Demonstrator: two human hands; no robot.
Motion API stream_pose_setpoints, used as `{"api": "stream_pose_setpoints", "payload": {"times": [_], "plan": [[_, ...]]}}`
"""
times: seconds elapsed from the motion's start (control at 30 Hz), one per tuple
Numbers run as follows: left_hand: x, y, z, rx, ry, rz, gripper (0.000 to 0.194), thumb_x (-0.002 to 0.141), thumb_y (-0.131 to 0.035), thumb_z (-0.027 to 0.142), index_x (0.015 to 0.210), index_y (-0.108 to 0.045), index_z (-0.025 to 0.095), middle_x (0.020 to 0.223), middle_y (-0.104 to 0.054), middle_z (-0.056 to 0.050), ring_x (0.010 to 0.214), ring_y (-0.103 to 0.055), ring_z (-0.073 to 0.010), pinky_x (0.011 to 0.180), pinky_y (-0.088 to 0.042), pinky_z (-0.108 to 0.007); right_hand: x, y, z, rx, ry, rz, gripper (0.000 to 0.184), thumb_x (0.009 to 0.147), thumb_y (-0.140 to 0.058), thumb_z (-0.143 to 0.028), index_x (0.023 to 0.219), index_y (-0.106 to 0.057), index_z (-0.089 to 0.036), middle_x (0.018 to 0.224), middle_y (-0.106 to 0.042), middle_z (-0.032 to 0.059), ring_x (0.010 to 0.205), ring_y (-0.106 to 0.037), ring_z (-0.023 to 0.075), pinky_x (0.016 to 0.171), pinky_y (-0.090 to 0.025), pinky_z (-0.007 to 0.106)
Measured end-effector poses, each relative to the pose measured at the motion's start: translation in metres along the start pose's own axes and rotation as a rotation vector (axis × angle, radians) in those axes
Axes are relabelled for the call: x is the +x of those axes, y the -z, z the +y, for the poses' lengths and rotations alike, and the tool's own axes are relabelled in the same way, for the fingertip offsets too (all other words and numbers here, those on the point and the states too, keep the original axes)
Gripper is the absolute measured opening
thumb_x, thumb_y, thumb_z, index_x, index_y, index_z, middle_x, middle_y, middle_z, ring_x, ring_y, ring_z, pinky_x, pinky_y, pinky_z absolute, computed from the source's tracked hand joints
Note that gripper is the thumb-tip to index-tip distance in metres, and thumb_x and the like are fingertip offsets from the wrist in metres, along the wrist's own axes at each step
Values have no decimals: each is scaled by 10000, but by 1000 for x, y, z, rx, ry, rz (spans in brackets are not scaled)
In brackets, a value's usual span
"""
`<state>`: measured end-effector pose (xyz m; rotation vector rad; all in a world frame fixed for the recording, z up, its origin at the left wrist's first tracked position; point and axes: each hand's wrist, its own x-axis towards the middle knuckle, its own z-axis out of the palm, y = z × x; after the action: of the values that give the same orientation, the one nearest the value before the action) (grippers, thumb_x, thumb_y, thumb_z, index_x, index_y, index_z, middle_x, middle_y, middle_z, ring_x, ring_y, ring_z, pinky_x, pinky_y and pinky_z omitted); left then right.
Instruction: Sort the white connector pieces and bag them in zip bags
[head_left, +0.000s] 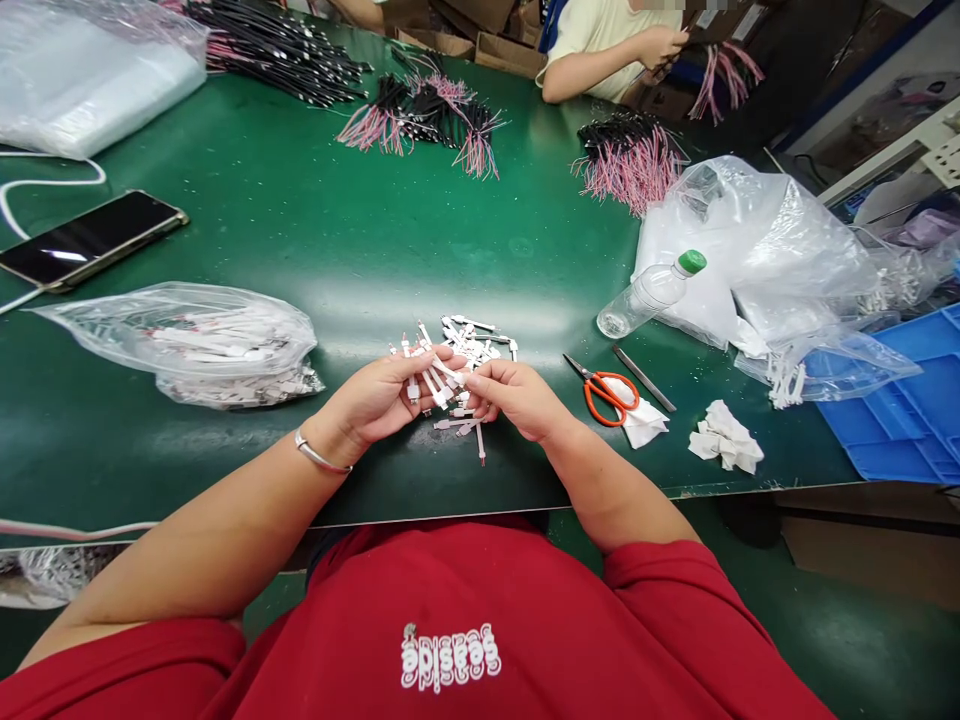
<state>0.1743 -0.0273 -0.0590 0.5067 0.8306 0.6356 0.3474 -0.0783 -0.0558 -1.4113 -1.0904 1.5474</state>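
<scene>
Close to the table's front edge, my left hand (377,396) is closed on several short white cables (433,388) with small plugs, which stick out between the fingers. My right hand (520,397) meets it from the other side, thumb and finger pinched on the end of one short white cable (450,371). Its other fingers are curled and partly hidden. Around and behind both hands lies a loose pile of the same white cables (472,342). A few more, including one cable (481,444) with a reddish tip, lie just below the hands.
A clear bag of white cables (232,345) and a phone (97,235) lie left. To the right are orange-handled scissors (611,398), tweezers (645,378), crumpled tissue (726,437), a bottle (645,297), plastic bags (765,240) and a blue bin (900,390). A co-worker's hand (660,48) holds wires.
</scene>
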Motion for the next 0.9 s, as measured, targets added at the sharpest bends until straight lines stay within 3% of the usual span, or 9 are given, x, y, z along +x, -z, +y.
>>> {"api": "stream_pose_setpoints", "payload": {"times": [0.13, 0.27, 0.37, 0.47, 0.63, 0.8, 0.9], "plan": [[1, 0, 0, -9, -7, -4, 188, 872, -501, 144, 894, -686, 118, 954, -710, -114, 806, -675, -170, 737, -560, -299, -1, 3, 0, 19, -37, -24, 396, 726, -693, -513, 650, -583, -140, 529, -620, -6, 424, -546, 61, 386, -392, 138], [2, 1, -1, 38, -85, -19, 153, 861, -544, 173, 880, -689, 128, 956, -710, -105, 825, -670, -167, 775, -541, -298, -5, 2, -1, 75, -235, -289, 637, 780, -481, -716, 673, -641, -109, 547, -657, 69, 417, -590, 107, 329, -366, 150], [-2, 0, -6, 262, -293, -76, 181, 837, -611, 272, 922, -704, 143, 995, -704, -103, 900, -654, -187, 842, -510, -296, -8, -4, -2, 231, -370, -447, 777, 798, -308, -784, 824, -687, -106, 760, -724, 123, 628, -694, 165, 446, -494, 190], [-10, -4, -13, 641, -493, -189, 255, 800, -649, 261, 1035, -710, 183, 1070, -697, -89, 1030, -624, -219, 963, -446, -302, -7, -10, 1, 382, -379, -411, 816, 784, -258, -806, 889, -688, -120, 848, -729, 126, 769, -707, 183, 628, -567, 258], [-22, -4, -12, 964, -569, -408, 590, 773, -618, 119, 1339, -517, 248, 1358, -545, -68, 1266, -488, -250, 1108, -312, -365, -7, -11, 9, 411, -261, -307, 614, 689, -592, -712, 846, -677, -125, 774, -717, 80, 719, -695, 155, 674, -564, 258], [-31, 5, -1, 1062, -439, -619, 722, 890, -457, 159, 1512, -99, 237, 1512, -319, -94, 1387, -308, -235, 1158, -203, -427, -8, -9, 4, 330, -310, -486, 476, 582, -816, -493, 812, -696, -93, 731, -714, 64, 672, -692, 126, 609, -534, 175], [-29, 5, -5, 856, -396, -551, 706, 908, -421, 172, 1512, -68, 266, 1505, -335, -86, 1398, -281, -237, 1161, -179, -462, -9, -8, 0, 355, -317, -496, 438, 606, -815, -458, 833, -706, -100, 800, -727, 74, 693, -702, 137, 560, -531, 162]]}}
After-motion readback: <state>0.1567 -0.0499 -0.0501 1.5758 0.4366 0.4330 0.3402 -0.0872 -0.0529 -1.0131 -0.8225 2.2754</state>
